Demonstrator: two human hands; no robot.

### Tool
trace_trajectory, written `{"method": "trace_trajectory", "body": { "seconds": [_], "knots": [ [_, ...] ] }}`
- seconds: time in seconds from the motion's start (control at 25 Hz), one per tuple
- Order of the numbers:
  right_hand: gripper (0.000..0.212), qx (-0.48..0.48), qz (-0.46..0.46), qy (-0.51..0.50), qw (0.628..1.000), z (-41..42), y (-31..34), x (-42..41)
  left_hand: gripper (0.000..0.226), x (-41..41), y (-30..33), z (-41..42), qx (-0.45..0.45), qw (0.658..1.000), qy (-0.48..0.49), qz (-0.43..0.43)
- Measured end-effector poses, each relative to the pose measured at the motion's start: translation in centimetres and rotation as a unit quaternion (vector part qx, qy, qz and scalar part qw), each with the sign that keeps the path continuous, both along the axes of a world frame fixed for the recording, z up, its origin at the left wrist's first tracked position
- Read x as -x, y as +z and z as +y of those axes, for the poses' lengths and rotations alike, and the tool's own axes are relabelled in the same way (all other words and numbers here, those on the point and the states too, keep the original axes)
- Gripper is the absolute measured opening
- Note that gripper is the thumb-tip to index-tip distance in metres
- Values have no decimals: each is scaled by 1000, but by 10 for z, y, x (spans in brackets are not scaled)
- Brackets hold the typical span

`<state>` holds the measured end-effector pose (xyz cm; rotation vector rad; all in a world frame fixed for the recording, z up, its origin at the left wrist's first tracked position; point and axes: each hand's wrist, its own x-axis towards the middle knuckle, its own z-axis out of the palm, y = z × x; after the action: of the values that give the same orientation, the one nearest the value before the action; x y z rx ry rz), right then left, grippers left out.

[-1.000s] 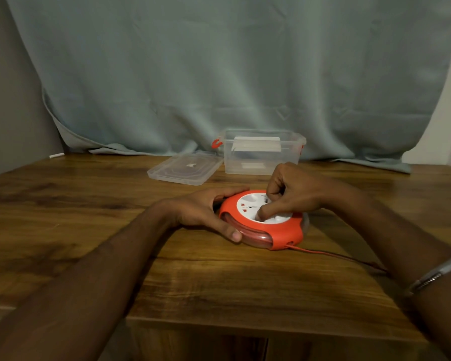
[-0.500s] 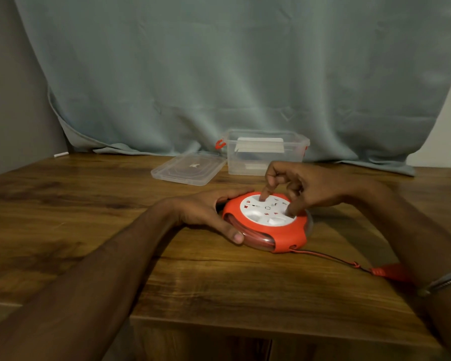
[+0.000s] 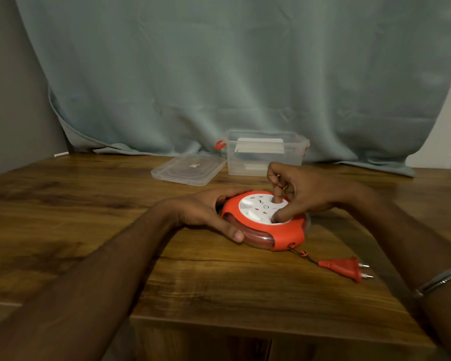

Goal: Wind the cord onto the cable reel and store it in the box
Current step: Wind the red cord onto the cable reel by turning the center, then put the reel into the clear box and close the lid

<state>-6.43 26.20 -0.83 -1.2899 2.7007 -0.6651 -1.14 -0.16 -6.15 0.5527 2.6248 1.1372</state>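
Cable reel point(image 3: 264, 222) flat on the desk point(image 3: 89, 204), held between both hands. The left hand point(image 3: 206, 209) cups the reel's left rim, thumb along the near edge and fingers curled round the far edge; its grip is clenched on the reel's casing. The right hand point(image 3: 302, 191) rests above the reel from the right, two fingertips pressed down into recesses of the white top disc; its grip bears on the disc rather than wrapping round it.

The reel is a round, flattened drum: a smooth orange plastic shell, a white circular face with small red and grey markings, and a clear band round the side through which coils of red cord show. A short length of cord point(image 3: 303, 255) leaves the reel's near-right edge and ends in a red two-pin plug point(image 3: 345, 268), lying on the desk just to the right of and nearer than the reel.

Behind the reel stands a clear plastic box point(image 3: 266, 155), rectangular, open-topped, with a red latch on its left end. Its clear lid point(image 3: 189, 171) lies flat beside it, behind and to the left of the reel.

The desk is wood-grained, brown and slightly glossy. A grey-green curtain point(image 3: 219, 74) hangs behind the box, its folds touching the desk. A metal bangle point(image 3: 440, 280) circles the right forearm.
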Motion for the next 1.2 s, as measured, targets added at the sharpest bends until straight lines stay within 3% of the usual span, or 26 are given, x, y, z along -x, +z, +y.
{"method": "trace_trajectory", "body": {
  "seconds": [0.28, 0.76, 0.88, 0.96, 1.08, 1.2],
  "knots": [
    [45, -9, 90, -59, 994, -12, -2, -6, 131, 0, -3, 2, 5, 999, 31, 26],
    [42, -46, 71, -175, 981, -37, 1, -28, 129, -1, -7, 3, -10, 998, 30, 47],
    [44, -48, 50, -176, 982, -38, 0, -27, 118, -6, -4, 4, -22, 998, 24, 52],
    [45, -41, -14, -143, 989, -29, 4, -27, 104, -10, -2, 5, -31, 999, 13, 39],
    [51, 49, -60, -107, 991, -11, 9, -17, 109, -17, -2, 7, -27, 999, -20, 29],
    [41, 168, -12, -149, 974, 2, 2, 7, 112, -25, 2, 15, -10, 998, -68, 4]
  ]
}}
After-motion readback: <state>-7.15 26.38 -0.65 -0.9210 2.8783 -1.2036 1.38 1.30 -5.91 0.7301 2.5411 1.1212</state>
